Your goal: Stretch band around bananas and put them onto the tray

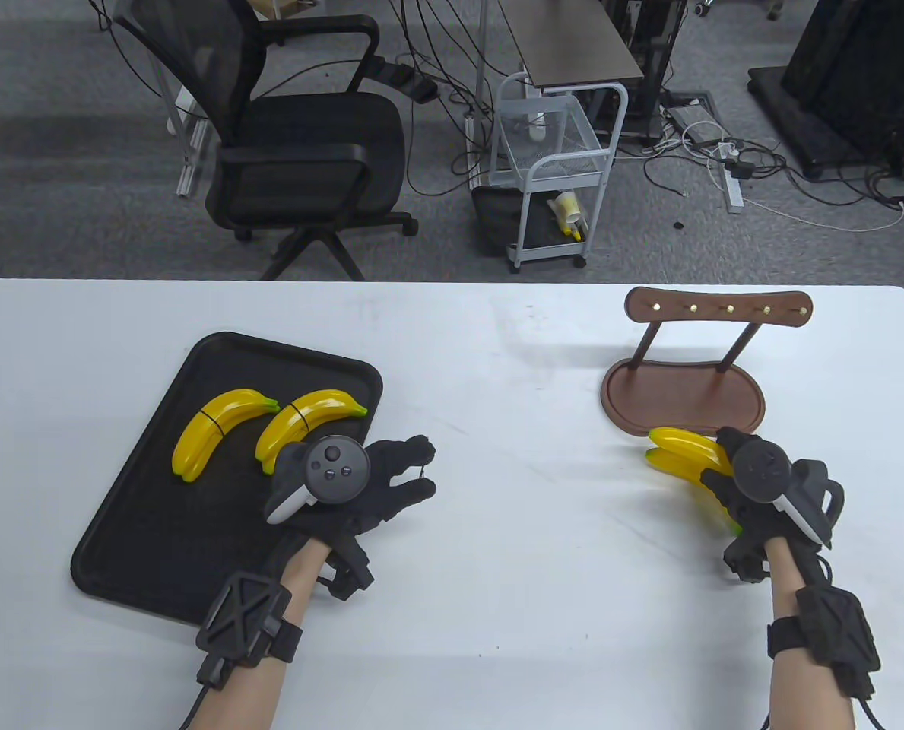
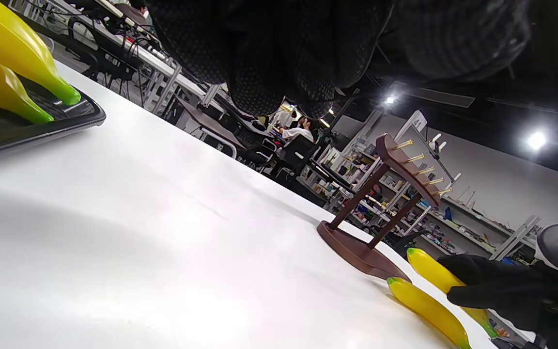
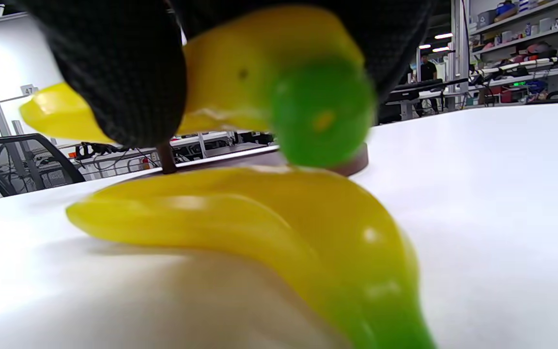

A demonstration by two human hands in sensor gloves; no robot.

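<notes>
Your right hand (image 1: 756,487) curled round the glossy, stiff, slippery-looking loose bananas (image 1: 683,450) near the right desk edge, best held mid-body, while your left hand (image 1: 360,479) pinched a thin band (image 1: 419,470).

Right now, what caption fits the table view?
Right hand grips loose bananas; two banded pairs wait on the black tray.

Table view evenly and brightly lit from overhead, sharp throughout; soft shadows are cast on the white matte tabletop (image 1: 497,380). In the left wrist view, round ceiling lamps (image 2: 536,140) flare, glare washes the near tabletop, and straight lines are bowed at the edges. In the right wrist view the glossy yellow plastic bananas (image 3: 259,228) are blurred, too close for focus
</notes>
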